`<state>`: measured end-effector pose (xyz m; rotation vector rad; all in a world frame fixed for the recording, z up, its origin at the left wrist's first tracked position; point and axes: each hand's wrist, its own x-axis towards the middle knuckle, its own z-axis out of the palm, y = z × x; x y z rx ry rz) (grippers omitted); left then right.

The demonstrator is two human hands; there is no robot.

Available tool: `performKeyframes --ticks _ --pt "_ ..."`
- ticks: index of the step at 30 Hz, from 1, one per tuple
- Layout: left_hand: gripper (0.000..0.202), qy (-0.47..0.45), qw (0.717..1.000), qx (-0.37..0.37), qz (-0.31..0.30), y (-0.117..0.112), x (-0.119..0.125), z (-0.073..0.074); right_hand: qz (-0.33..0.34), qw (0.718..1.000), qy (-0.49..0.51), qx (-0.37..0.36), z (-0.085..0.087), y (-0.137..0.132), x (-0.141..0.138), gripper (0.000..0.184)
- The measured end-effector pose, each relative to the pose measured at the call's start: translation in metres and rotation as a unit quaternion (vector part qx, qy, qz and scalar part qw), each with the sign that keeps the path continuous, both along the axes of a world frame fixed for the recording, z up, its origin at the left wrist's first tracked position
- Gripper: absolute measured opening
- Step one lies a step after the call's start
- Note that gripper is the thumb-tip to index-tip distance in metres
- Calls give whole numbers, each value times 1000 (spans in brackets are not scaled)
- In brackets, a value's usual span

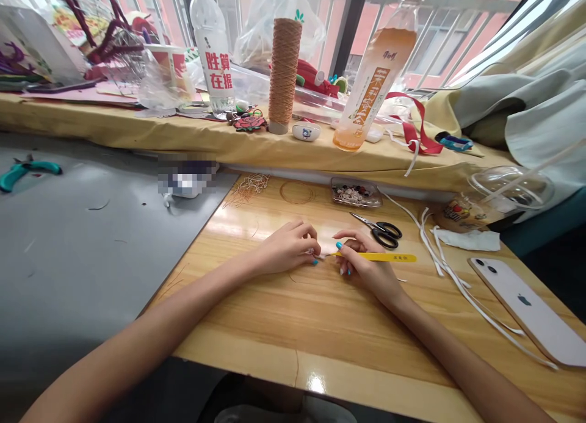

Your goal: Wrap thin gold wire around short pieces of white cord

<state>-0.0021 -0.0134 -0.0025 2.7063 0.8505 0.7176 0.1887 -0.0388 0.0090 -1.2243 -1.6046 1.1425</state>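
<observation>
My left hand (pixel 289 247) rests on the wooden table (pixel 348 325), fingers curled and pinched on a small piece too tiny to name. Right beside it, my right hand (pixel 361 259) grips yellow tweezers (pixel 382 257), which lie almost flat with their tip pointing left at the pinched piece. The two hands nearly touch at the fingertips. Black-handled scissors (pixel 382 231) lie just behind my right hand. A small clear box of beads (pixel 356 194) sits further back.
A phone (pixel 531 307) lies face down at the right, with white cords (pixel 439 258) beside it. Thin wire coils (pixel 296 192) lie near the table's back. A ledge holds a thread cone (pixel 282 75), two bottles (pixel 214 50) and clutter. Teal pliers (pixel 27 169) lie on the grey mat.
</observation>
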Motion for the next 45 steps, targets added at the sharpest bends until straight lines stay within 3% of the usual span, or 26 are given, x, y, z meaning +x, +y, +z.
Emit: performKeyframes --ticks 11,23,33,45 --pt "15 13 999 34 -15 -1 0 -1 27 999 -36 12 1 -3 -2 12" --pt "16 11 999 40 -18 -1 1 0 13 999 -44 24 1 -5 -2 11" --pt "17 7 999 37 -21 0 -1 -4 43 990 -120 56 1 -7 -3 11" --pt "22 -15 999 43 -15 -2 3 -4 25 998 -9 -53 0 1 -6 9"
